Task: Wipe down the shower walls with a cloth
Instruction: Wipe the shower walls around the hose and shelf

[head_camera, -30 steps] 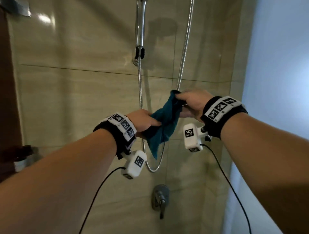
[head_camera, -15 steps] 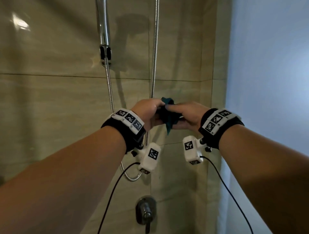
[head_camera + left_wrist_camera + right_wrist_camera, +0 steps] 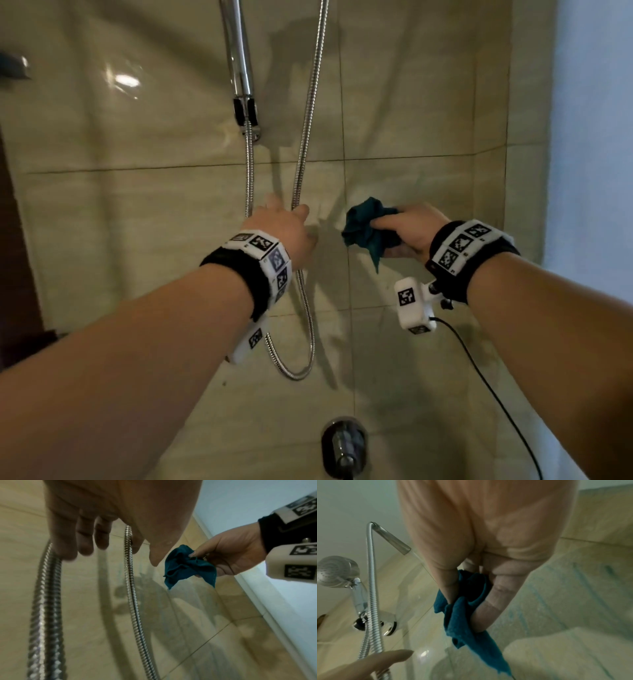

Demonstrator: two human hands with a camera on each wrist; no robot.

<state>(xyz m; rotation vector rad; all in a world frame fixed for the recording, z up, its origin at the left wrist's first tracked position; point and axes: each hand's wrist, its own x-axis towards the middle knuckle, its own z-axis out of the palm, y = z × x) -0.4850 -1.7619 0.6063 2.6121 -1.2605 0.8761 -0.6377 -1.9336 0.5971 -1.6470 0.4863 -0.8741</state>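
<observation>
Half a second ago both hands bunched the teal cloth [image 3: 364, 229]; now the right hand [image 3: 409, 230] alone pinches it near the tiled wall [image 3: 421, 113], while the left hand [image 3: 286, 230], fingers relaxed, reaches the shower hose [image 3: 301, 150], so wiping can begin.

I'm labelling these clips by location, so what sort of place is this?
Most likely a shower stall in a bathroom. Glossy beige wall tiles carry a chrome handheld shower head in a wall bracket, its metal hose looping down toward a mixer valve. The right hand holds a teal cloth.

2 hands [image 3: 284, 229] [image 3: 407, 233], 1 cloth [image 3: 363, 229], 1 hose [image 3: 301, 178], 1 showerhead [image 3: 334, 572]
</observation>
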